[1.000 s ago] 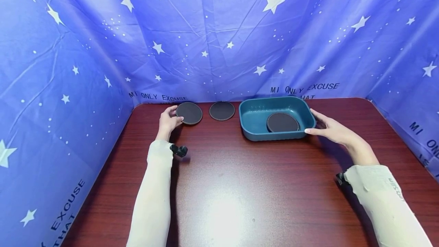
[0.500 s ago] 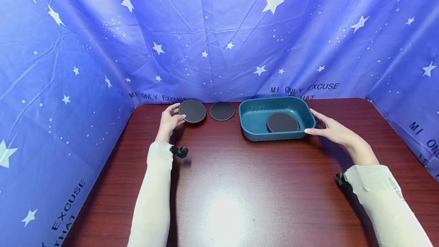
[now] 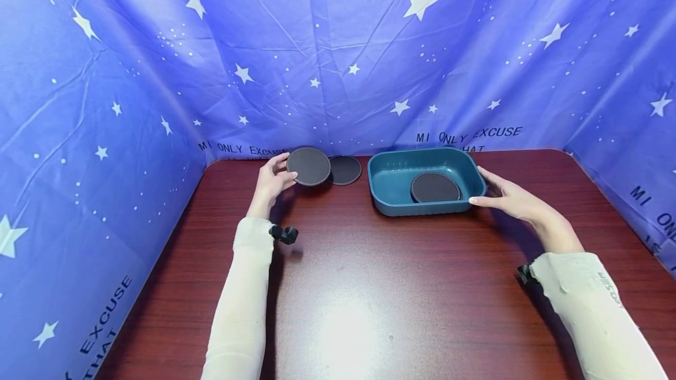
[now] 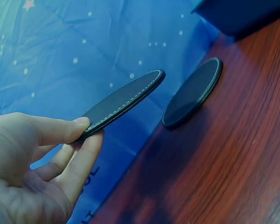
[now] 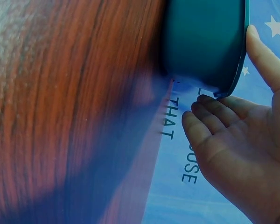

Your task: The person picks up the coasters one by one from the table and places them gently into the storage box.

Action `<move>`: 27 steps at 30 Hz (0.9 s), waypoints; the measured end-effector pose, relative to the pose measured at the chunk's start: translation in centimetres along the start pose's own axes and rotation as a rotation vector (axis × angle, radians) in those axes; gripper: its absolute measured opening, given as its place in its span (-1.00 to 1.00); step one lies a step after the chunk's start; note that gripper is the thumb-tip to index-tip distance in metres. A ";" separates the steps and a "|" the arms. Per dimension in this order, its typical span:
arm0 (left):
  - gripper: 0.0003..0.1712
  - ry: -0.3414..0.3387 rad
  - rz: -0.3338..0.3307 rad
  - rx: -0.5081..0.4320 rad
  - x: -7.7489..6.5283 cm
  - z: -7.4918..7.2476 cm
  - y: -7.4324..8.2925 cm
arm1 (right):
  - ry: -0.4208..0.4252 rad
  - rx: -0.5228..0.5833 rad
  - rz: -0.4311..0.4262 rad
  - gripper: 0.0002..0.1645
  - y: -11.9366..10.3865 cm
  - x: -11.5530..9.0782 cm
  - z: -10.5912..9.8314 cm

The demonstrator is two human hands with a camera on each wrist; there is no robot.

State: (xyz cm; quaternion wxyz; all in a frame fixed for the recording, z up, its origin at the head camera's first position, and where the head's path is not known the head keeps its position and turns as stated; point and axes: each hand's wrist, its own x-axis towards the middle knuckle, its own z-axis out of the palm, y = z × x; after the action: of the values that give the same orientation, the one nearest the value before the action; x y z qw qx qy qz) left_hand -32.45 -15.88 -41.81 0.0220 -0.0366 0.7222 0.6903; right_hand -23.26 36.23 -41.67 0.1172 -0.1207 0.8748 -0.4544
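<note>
My left hand pinches a round black coaster at its left edge, thumb on top and fingers beneath. Light stitching runs round its border in the left wrist view, where the coaster is tilted and raised over the table. A second black coaster lies flat just to its right, partly covered by the held one in the head view. In the teal rectangular tub rest dark round coasters, apparently stacked. My right hand spans the tub's right end, thumb at the rim, fingers extended.
The dark red wooden table reaches back to a blue curtain with white stars, which hangs along the back and both sides. Each sleeve carries a small black wrist camera.
The left hand has lifted its coaster and carried it to the right, so that it now overlaps the coaster lying on the table. The right hand and the tub stay put.
</note>
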 end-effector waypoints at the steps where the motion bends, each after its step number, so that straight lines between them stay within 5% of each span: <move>1: -0.22 -0.002 0.003 0.002 0.0 0.2 0.1 | 0.001 -0.003 0.002 0.09 0.0 0.0 0.0; 27: -0.27 -0.168 0.063 -0.047 -1.3 7.4 1.8 | -0.009 0.000 0.028 0.10 -0.2 -0.1 0.0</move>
State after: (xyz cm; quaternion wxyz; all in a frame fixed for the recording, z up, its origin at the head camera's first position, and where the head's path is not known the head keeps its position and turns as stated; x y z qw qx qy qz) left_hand -31.45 -8.37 -40.20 0.0597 0.0435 0.7023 0.7081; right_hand -23.15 36.14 -41.53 0.1276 -0.1103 0.8758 -0.4523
